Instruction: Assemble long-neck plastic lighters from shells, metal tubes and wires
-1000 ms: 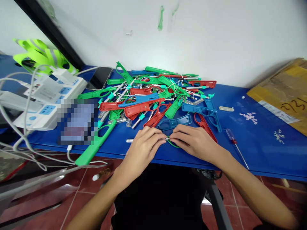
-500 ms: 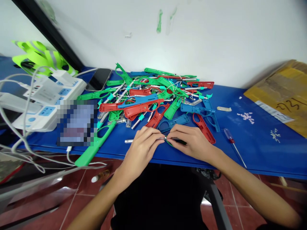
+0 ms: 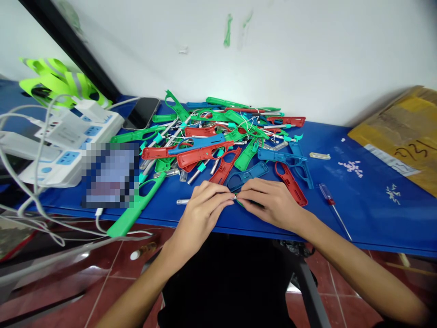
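Observation:
My left hand point(image 3: 204, 208) is closed around the metal tube point(image 3: 182, 201) of a long-nosed gas lighter, and the tube's tip sticks out to the left. My right hand point(image 3: 273, 200) pinches the green lighter handle point(image 3: 239, 202) at the tube's other end. Both sets of fingertips almost meet there and hide most of the joint. Just beyond the fingers lie a blue lighter half-shell point(image 3: 251, 176) and a red half-shell point(image 3: 291, 184). A heap of lighter parts, among them a red-orange shell point(image 3: 201, 155) and a blue shell point(image 3: 198, 143), spreads behind.
On the right lie a screwdriver point(image 3: 330, 200), small pale pieces point(image 3: 351, 168) and a cardboard box point(image 3: 398, 136). To the left are a blurred-out phone point(image 3: 111, 175), a dark phone point(image 3: 141, 114), a power strip point(image 3: 68, 157) with cables and a green shell point(image 3: 131, 214) overhanging the table edge.
Almost nothing differs. My fingers have shifted very slightly at the joint between tube and handle, and the whole view has drifted a few pixels.

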Motion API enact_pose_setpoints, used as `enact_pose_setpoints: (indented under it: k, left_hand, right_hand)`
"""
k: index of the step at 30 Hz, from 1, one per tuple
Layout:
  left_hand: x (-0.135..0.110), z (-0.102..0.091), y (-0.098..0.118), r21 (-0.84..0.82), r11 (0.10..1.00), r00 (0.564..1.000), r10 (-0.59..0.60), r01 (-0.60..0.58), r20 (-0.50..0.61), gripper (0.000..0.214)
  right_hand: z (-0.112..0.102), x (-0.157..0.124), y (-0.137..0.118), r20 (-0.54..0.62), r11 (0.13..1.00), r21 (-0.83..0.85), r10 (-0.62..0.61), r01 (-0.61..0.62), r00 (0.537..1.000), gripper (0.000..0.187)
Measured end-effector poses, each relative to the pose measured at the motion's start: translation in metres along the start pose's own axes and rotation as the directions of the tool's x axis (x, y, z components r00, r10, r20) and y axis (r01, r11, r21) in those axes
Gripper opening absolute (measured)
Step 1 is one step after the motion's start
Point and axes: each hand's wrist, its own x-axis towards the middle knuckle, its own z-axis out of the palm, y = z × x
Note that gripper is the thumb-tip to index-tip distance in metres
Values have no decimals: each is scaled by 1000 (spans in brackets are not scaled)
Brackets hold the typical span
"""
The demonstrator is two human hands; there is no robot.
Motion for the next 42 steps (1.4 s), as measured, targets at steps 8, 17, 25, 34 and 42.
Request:
enact_pose_setpoints:
  k: [8,17,25,34,42]
  left_hand:
    - [0,3,-1,57,998,1000,-10,12,-28,18]
    - [1,5,-1,91,996,997,-12,19,-78,17]
    - [0,6,-3,136,990,999,-31,30,8,14]
    - [0,3,-1,161,985,996,-68,59,55,11]
    - [7,-1,2,113,989,992,-100,91,74,10]
  right_hand:
    - [1,2,-4,-26,980,-192,-54,48,998,15]
    - [7,-1,-9,-22,969,-242,-63,56,998,20]
    - [-23,-10,4,132,978,-202,78,-50,988,37]
    - [-37,-44,-8,143,978,-83,201,-191,969,36]
    - [-38,-56,-1,124,961,-15,275,-275,954,50]
